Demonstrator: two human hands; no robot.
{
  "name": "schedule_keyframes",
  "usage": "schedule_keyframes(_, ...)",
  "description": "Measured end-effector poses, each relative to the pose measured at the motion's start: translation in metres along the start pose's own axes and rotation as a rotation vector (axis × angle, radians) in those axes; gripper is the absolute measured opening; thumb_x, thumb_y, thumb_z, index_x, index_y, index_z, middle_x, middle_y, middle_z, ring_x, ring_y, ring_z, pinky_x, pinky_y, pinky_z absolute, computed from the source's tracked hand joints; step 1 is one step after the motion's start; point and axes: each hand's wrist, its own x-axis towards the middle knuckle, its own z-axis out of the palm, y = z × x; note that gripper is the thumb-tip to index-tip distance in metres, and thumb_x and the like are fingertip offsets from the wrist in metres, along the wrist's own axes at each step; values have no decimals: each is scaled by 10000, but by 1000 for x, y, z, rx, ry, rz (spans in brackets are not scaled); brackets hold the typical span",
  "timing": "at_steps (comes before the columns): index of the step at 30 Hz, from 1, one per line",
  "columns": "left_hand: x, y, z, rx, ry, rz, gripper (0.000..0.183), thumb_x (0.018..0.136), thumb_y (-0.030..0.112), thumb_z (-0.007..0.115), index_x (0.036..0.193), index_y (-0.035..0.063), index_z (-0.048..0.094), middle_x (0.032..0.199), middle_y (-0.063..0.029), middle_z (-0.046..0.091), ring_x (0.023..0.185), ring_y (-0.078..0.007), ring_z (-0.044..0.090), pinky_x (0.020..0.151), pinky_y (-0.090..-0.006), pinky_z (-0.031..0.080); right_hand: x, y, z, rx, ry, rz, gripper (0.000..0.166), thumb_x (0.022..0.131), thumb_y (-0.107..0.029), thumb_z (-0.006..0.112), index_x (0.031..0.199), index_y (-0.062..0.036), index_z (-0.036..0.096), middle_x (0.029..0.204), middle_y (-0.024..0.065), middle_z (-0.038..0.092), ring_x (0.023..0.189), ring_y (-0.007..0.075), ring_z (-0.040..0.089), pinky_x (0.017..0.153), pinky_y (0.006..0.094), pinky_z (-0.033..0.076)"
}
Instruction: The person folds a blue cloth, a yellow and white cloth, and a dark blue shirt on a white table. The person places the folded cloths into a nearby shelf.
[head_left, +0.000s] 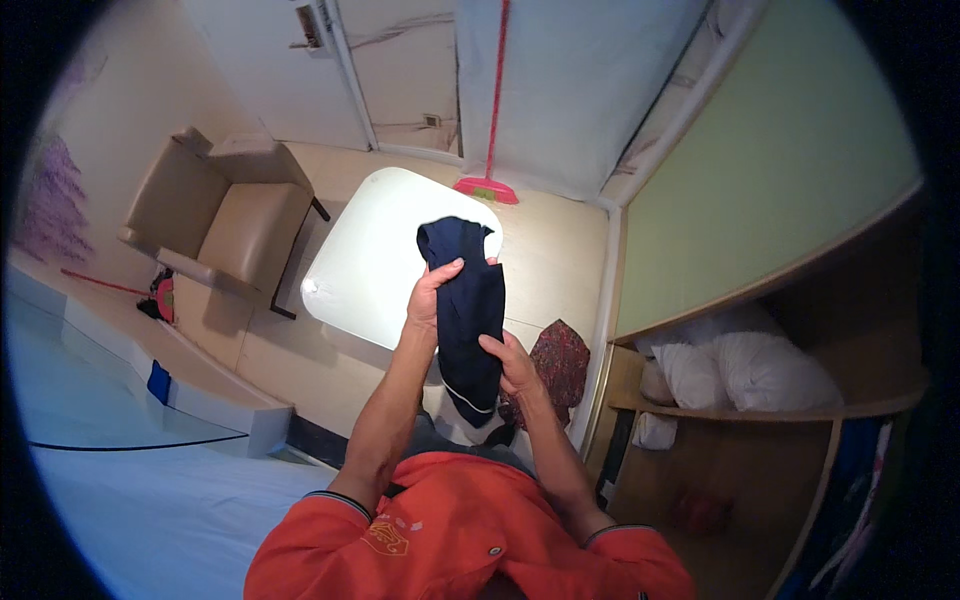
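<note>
A folded dark navy garment (471, 307) with a thin white stripe near its lower end is held up in front of me, above the near right part of a white table (367, 247). My left hand (429, 294) grips its left side, thumb lying on top of the cloth. Lower down on the right edge, my right hand (514, 364) pinches the fabric with the thumb on the front. The fingers behind the cloth are mostly hidden.
A beige armchair (247, 225) stands left of the table. Behind the table a red broom (487, 187) leans upright. Dark red patterned cloth (561, 360) lies low at my right, beside a wooden cabinet (622, 375) holding white bags (772, 371). A bed with blue covering (150, 510) is at left.
</note>
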Motion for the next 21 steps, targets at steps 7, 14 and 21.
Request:
schedule_keyframes(7, 9, 118, -24, 223, -34, 269, 460, 880, 13, 616, 1326, -57, 528, 1142, -202, 701, 1013, -305, 710, 910, -444, 602, 131, 14, 60, -241, 56, -174, 482, 826, 34, 682, 1300, 18, 594, 1178, 104, 690, 1008, 193, 676, 955, 325, 525)
schedule_keyframes(14, 18, 113, -178, 226, 622, 244, 289, 905, 56, 653, 1185, -10, 633, 1067, -131, 711, 874, -240, 718, 718, -369, 612, 211, 59, 60, -293, 528, -132, 486, 738, 39, 775, 1202, 15, 632, 1082, 89, 706, 925, 179, 681, 875, 317, 551)
schedule_keyframes(21, -13, 62, -290, 326, 1006, -153, 299, 887, 121, 695, 1154, -6, 650, 987, -121, 699, 699, -246, 697, 439, -330, 546, 242, 82, 26, -299, 595, 131, 529, 778, -149, 853, 1227, 39, 648, 1107, 139, 724, 974, 231, 697, 863, 334, 563)
